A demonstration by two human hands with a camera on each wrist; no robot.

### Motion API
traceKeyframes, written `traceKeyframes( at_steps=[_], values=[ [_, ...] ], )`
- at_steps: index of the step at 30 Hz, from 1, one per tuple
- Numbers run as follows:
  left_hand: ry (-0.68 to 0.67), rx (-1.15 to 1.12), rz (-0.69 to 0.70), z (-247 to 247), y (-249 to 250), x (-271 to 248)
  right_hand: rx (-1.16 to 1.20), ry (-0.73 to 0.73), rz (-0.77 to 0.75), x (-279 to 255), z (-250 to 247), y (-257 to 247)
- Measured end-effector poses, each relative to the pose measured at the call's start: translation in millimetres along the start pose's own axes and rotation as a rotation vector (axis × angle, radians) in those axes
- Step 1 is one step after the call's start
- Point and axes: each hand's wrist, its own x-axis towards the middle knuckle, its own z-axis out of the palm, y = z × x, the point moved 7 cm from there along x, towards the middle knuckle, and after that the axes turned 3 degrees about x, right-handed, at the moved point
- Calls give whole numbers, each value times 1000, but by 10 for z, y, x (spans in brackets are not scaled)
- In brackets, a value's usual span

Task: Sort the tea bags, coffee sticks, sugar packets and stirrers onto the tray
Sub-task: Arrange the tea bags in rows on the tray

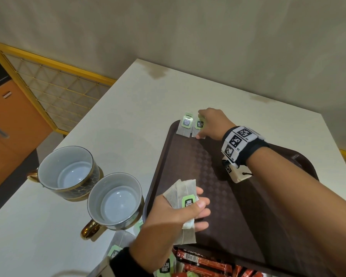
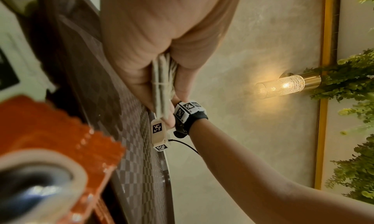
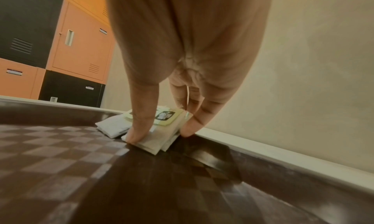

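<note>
A dark brown tray (image 1: 228,206) (image 3: 60,147) lies on the white table. One tea bag (image 1: 185,125) (image 3: 113,128) lies flat in the tray's far left corner. Right beside it is a second tea bag (image 1: 195,131) (image 3: 160,141). My right hand (image 1: 200,124) (image 3: 164,133) holds that second bag down on the tray between thumb (image 3: 139,131) and fingertips. Over the tray's near left edge, my left hand (image 1: 197,208) (image 2: 168,99) grips a bundle of tea bags (image 1: 180,194) (image 2: 161,86) with green tags.
Two empty cups (image 1: 68,170) (image 1: 115,200) with gold handles stand left of the tray. Red coffee sticks (image 1: 206,262) and loose tea bags (image 1: 116,250) (image 1: 165,266) lie at the near edge. The table (image 1: 128,116) ends at a wall behind.
</note>
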Motion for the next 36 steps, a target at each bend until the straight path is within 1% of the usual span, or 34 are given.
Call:
traceKeyframes(
  at_steps=[7,22,28,30,33,36],
  values=[
    [15,5,-25,-5,-16,-2,74,62,11,-63,-21,28],
    [22,-12,-14,-8,-11,-24,90,67,23,-95,50,23],
    [3,-26,-18,10,12,-54,130,80,56,-117,56,36],
    [15,-41,-26,6,24,-65,160,128,36,-141,-2,7],
    [41,-73,-51,8,30,-77,167,230,-35,-173,-73,-140],
    [46,-99,-66,26,36,-94,94,247,-104,-162,-38,-325]
  ],
)
